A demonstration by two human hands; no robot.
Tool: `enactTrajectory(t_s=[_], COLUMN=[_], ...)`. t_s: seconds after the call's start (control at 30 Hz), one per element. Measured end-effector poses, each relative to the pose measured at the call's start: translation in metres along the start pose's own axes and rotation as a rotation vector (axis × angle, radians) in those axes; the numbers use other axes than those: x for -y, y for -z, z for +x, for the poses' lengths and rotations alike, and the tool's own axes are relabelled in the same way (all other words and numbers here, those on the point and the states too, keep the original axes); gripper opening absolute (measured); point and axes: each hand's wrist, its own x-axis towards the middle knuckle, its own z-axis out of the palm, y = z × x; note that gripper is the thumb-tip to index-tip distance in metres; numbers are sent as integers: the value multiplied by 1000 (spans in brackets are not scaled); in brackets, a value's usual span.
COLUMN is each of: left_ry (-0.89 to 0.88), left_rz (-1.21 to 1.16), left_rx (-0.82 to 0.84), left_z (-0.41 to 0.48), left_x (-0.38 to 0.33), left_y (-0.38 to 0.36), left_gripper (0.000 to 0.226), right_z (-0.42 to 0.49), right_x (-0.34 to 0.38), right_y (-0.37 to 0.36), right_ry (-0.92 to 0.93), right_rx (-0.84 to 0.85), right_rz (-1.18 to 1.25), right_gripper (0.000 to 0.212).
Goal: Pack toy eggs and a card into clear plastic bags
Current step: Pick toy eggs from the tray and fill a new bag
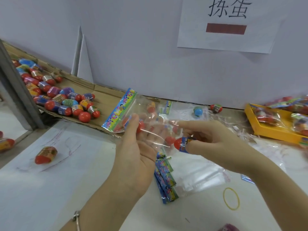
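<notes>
Clear bag (150, 129) tight in left hand (133, 157) grip, red egg (178, 143) tight in right hand (216, 144) grip, "拣蛋" sign (228, 25) above.

I see a white table (50, 189) set against a wall. At its left back, a flat cardboard sheet (103, 95) lies on it and runs along the wall. One egg (46, 155) lies on its side alone at the left, well apart from the rest. Near the middle, a stack of cards (165, 179) touches a pile of empty bags (200, 174), and a yellow rubber band (223, 198) lies just beside those. By the wall I make out a blue egg (198, 111) and a red egg (216, 108), near each other. A yellow tray (273, 135) sits at the right.
</notes>
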Motion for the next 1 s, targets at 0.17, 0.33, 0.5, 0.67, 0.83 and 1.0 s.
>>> enactTrajectory(t_s=[0.17, 0.33, 0.5, 0.67, 0.83, 1.0], left_ry=[-19, -49, -63, -54, -45, -31], left_rz=[-16, -10, 14, 62, 32, 43], left_rx=[-28, -79, -21, -19, -22, -52], left_z=[2, 5, 2, 0, -3, -5], left_x=[4, 3, 2, 2, 5, 9], left_y=[3, 6, 5, 3, 1, -1], left_gripper=[23, 27, 43, 25, 22, 19], right_z=[5, 8, 9, 7, 7, 7], right_x=[-8, -11, -11, -5, -6, -6], right_y=[-11, -17, -20, -15, -25, -35], right_ry=[56, 95, 62, 125, 110, 98], right_rx=[-149, -337, -425, -316, -407, -479], right_rz=[191, 393, 319, 325, 372, 515], right_gripper=[53, 29, 29, 35, 34, 22])
